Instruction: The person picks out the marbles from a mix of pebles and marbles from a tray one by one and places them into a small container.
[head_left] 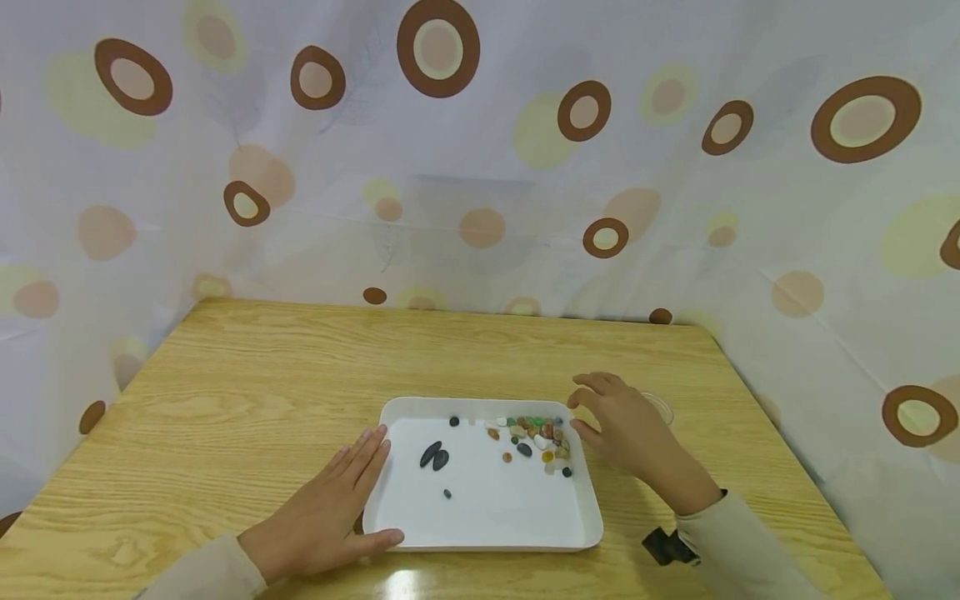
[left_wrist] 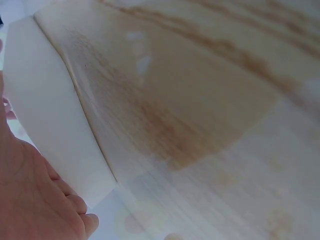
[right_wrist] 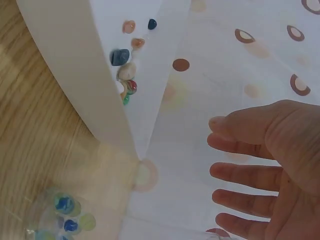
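Observation:
A shallow white tray (head_left: 495, 521) lies on the table with small stones on its floor. Two dark oval stones (head_left: 441, 459) sit side by side toward its left, and a little grey stone (head_left: 447, 494) lies nearer the front. Mixed coloured pebbles (head_left: 547, 431) cluster in the far right corner. My left hand (head_left: 330, 504) rests on the tray's left rim with its fingers straight; the left wrist view has the palm (left_wrist: 37, 195) beside the outer wall. Beside the right rim, my right hand (head_left: 630, 433) hovers with loosely bent fingers and nothing between them.
Behind my right hand, a clear round container (head_left: 660, 407) is partly hidden; the right wrist view has blue and green marbles (right_wrist: 67, 212) in it. A wood-grain table (head_left: 285, 367) bears everything, with a patterned sheet (head_left: 480, 167) hanging behind it.

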